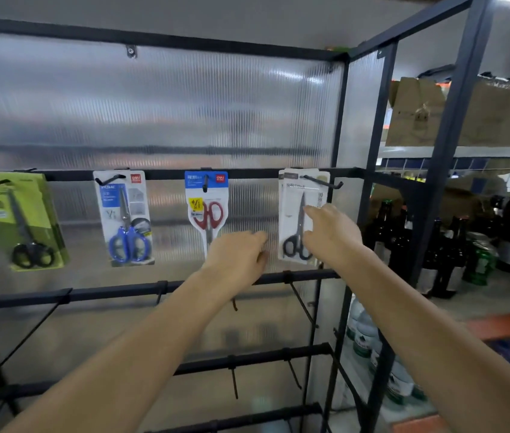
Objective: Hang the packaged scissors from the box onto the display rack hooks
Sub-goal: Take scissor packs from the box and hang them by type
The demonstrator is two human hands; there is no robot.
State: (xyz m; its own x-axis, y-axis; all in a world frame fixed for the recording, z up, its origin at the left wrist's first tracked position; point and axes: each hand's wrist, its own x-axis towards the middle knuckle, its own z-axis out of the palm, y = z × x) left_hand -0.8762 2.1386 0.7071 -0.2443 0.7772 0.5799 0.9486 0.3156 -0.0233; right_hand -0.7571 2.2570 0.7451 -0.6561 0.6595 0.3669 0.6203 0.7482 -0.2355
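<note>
Two bare forearms reach up from the lower edge of the view toward a black display rack [278, 278] backed by ribbed translucent panels. The left hand [236, 256] hangs in front of the panel with its fingers loosely curled and apart, holding nothing; it covers the lower tip of the red-handled scissors pack [206, 210], though contact cannot be told. The right hand [330, 234] is spread, its straight fingers resting on the face of the white scissors pack [297, 214], which holds black-handled scissors and hangs from a hook [325, 182] just above that hand. More than one white card appears stacked on this hook.

Left of the left hand, on the same rail, hang the blue-handled scissors pack [125, 218] and, farther left, the yellow-green scissors pack [21, 220] with black-handled scissors, tilted on its hook. Each pack encloses one pair of scissors, blades pointing up, except the red pair, whose blades point down.

Below both hands run lower rails with bare hooks [302, 303]. Right of the right hand, beyond the rack's frame, dark glass bottles [447, 254] stand on a shelf, with green cans [480, 260] beside them; cardboard boxes [419, 112] sit on the shelf above, their contents hidden. Clear plastic bottles [363, 335] stand lower down.
</note>
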